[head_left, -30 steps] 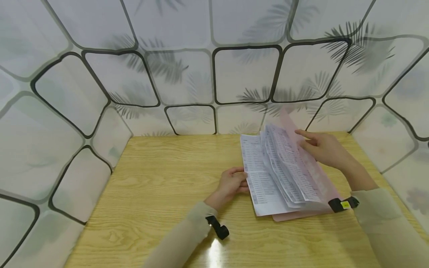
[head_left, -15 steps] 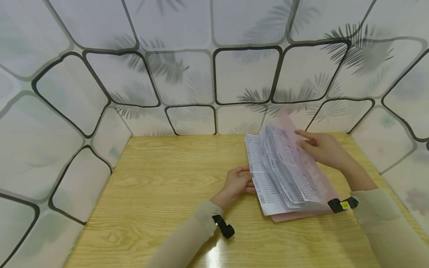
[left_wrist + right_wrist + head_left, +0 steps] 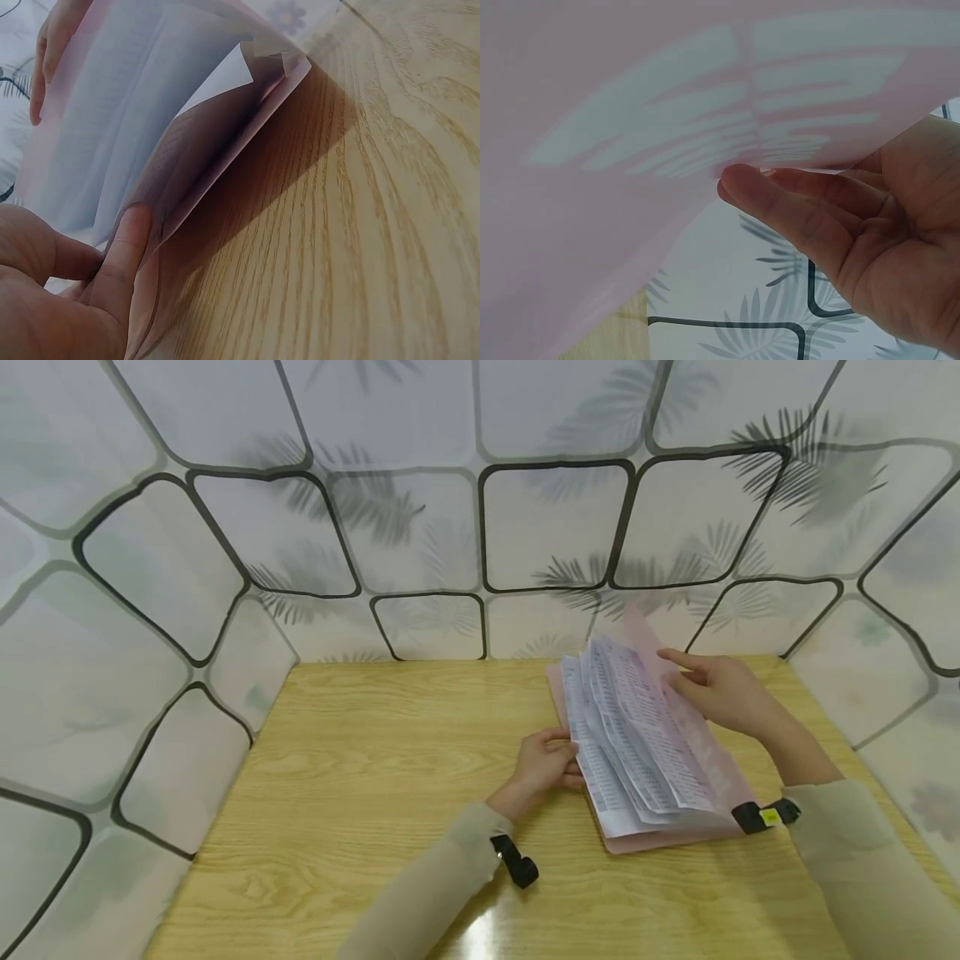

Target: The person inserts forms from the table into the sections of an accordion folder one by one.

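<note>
A pink folder (image 3: 723, 781) lies open on the table, its translucent front cover raised at the right. Inside, several white printed sheets (image 3: 645, 718) fan upward. My left hand (image 3: 543, 764) pinches the left edge of the lower sheets between thumb and fingers, close to the folder's pink back cover (image 3: 556, 685). In the left wrist view, the finger (image 3: 131, 232) lies on the underside of a lifted sheet (image 3: 225, 82). My right hand (image 3: 723, 693) holds the raised cover by its outer edge. Seen from the right wrist, thumb and fingers pinch the pink cover (image 3: 592, 247).
The folder rests on the right half of a wood-grain table (image 3: 337, 810). A patterned white backdrop (image 3: 420, 543) rises along the table's back and both sides. Black straps with small devices sit on both sleeves (image 3: 450, 860).
My left hand has moved right, folding the lower sheets over with it. The back cover's left edge now shows beneath them. My right hand and the raised cover have stayed in place.
</note>
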Motion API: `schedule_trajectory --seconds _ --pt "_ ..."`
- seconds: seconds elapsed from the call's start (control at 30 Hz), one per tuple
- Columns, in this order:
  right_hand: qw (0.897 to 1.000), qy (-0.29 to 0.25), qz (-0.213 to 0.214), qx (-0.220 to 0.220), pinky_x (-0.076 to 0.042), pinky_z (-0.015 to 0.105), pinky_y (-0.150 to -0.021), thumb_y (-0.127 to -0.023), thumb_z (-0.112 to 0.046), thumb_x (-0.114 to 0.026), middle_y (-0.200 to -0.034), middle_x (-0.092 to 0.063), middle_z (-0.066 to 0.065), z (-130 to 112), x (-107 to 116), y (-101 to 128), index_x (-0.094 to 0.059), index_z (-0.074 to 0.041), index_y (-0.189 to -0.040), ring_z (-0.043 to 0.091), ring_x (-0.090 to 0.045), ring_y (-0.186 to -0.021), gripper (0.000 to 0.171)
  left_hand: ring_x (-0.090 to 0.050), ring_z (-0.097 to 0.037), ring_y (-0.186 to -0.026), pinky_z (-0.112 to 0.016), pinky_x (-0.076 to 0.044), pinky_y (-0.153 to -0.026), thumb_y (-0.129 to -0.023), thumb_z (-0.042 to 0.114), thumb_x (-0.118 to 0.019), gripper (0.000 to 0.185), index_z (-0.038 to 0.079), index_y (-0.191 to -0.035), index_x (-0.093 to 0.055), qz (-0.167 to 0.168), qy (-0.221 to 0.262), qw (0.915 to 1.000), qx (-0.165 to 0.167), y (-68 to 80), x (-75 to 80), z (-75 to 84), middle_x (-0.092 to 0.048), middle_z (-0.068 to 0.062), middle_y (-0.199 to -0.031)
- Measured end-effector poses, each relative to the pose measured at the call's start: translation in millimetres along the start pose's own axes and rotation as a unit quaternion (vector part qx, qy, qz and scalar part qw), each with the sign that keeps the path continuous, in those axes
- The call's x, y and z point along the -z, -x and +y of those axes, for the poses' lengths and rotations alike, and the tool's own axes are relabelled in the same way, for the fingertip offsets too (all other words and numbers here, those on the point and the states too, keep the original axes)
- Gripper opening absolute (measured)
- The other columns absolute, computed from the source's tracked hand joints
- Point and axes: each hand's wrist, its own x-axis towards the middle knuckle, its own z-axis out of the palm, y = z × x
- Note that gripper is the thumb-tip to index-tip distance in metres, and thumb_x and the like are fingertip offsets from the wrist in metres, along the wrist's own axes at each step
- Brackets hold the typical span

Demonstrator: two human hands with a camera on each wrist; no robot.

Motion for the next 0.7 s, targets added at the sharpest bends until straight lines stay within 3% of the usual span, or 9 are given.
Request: schedule_trajectory --seconds 0.33,0.43,0.57,0.7 --pt "1.000 0.005 0.010 0.002 -0.035 0.026 -0.052 -0.110 -0.024 -0.054 -0.063 -0.040 -0.004 -0.2 -0.6 -1.7 -0.050 -0.005 -0.156 0.011 -0.041 -0.056 0.050 -0.074 -0.018 -0.065 -0.035 -0.066 -0.060 -0.100 -0.004 -0.059 0.025 -0.005 -0.124 -0.067 0.001 -0.001 1.0000 0.003 -5.7 -11.6 1.1 -0.078 -0.028 -0.104" --pt "1.000 0.011 0.015 0.003 -0.039 0.027 -0.057 -0.109 -0.024 -0.055 -0.067 -0.054 -0.001 -2.2 -0.6 -1.8 -0.052 -0.005 -0.154 0.016 -0.052 -0.068 0.049 -0.075 -0.020 -0.067 -0.037 -0.067 -0.062 -0.100 -0.005 -0.058 0.026 -0.005 -0.124 -0.068 -0.001 -0.003 1.0000 0.006 -5.9 -15.1 2.9 -0.078 -0.027 -0.105" --pt "1.000 0.010 0.018 0.003 -0.038 0.026 -0.055 -0.109 -0.024 -0.056 -0.064 -0.050 -0.003 -4.7 -0.1 -0.9 -0.053 -0.004 -0.154 0.014 -0.049 -0.064 0.049 -0.078 -0.024 -0.071 -0.040 -0.067 -0.064 -0.101 -0.006 -0.057 0.027 -0.006 -0.126 -0.067 -0.008 0.006 0.9999 0.010 -6.8 -19.4 4.0 -0.078 -0.027 -0.107" --pt "1.000 0.007 0.018 0.006 -0.033 0.026 -0.049 -0.109 -0.023 -0.056 -0.062 -0.035 -0.006 -5.3 0.2 0.0 -0.052 -0.004 -0.154 0.009 -0.036 -0.053 0.049 -0.079 -0.032 -0.075 -0.043 -0.067 -0.064 -0.099 -0.009 -0.057 0.029 -0.008 -0.126 -0.067 -0.004 0.020 0.9997 0.010 -9.0 -23.3 2.9 -0.077 -0.029 -0.107"
